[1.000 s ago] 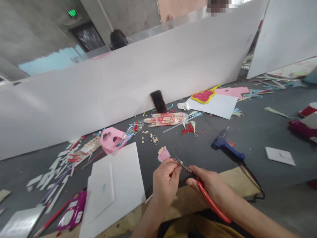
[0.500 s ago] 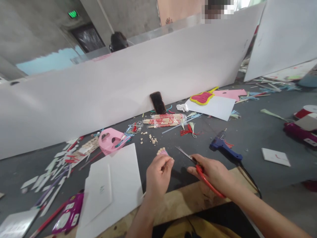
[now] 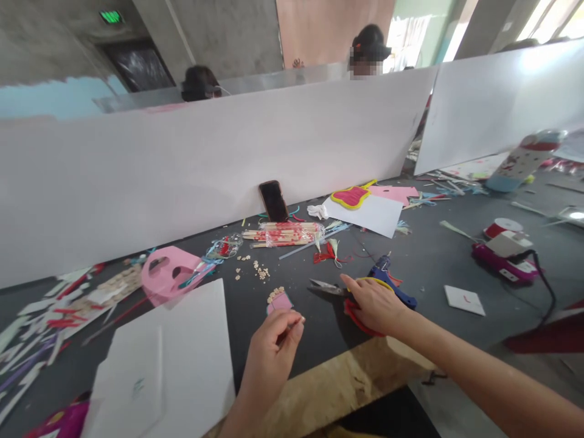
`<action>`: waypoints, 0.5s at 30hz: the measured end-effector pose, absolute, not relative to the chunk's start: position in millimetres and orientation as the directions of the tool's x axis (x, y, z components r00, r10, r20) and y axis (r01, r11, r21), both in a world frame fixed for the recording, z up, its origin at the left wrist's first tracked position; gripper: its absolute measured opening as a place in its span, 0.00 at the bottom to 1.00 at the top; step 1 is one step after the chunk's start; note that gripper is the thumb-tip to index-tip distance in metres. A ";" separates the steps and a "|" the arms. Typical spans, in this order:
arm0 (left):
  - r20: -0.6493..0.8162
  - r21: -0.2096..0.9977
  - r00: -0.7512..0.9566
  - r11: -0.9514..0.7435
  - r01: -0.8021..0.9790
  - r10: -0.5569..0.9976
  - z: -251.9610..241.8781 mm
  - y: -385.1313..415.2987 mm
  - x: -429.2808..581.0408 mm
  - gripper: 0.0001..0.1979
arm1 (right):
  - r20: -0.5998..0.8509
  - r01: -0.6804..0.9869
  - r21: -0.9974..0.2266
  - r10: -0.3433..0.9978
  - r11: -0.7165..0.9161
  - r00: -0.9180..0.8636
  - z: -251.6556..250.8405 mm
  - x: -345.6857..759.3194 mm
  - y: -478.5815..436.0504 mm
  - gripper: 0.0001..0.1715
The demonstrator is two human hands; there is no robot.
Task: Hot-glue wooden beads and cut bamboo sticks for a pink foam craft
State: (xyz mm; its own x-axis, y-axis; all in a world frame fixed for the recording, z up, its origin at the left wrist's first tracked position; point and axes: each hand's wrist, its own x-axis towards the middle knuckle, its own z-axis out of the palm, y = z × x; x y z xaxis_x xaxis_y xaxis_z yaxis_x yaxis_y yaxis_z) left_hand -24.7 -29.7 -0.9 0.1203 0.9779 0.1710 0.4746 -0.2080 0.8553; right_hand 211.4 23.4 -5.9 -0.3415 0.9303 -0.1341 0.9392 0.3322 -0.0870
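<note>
My right hand [image 3: 374,304] rests on the red-handled scissors [image 3: 335,291], which lie flat on the grey table with their blades pointing left; the fingers cover the handles. My left hand [image 3: 274,347] is closed in a pinch near the table's front edge, and what it holds is too small to make out. Just beyond its fingertips lies a small pink piece [image 3: 279,300] with beige beads along its top. A blue glue gun [image 3: 387,281] lies right behind my right hand.
White sheets [image 3: 182,347] lie at the front left, a pink cut-out [image 3: 166,274] and paper scraps beyond. A phone [image 3: 272,201] leans on the white divider [image 3: 205,158], with a stick bundle [image 3: 283,233] before it. Two people sit behind the divider. A wooden board [image 3: 337,383] edges the table.
My right hand moved the scissors forward and laid them down on the table. My left hand drew back from the pink piece. The view tilted up and turned right.
</note>
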 end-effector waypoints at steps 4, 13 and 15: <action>0.092 0.929 0.160 -0.143 0.341 0.983 2.0 -31.3 -30.5 0.12 | -0.164 0.919 -0.072 0.904 0.387 -0.394 1.2 215.5 32.9 0.31; -0.363 0.867 0.258 0.426 -0.259 0.895 -0.6 -29.7 -49.0 0.18 | -0.074 0.987 0.039 0.985 0.158 -0.155 18.5 272.9 118.8 0.17; -0.386 0.807 0.297 0.475 -0.350 0.874 -6.8 -25.0 -49.7 0.18 | -0.098 0.984 0.046 0.981 0.174 -0.169 11.2 275.1 128.8 0.17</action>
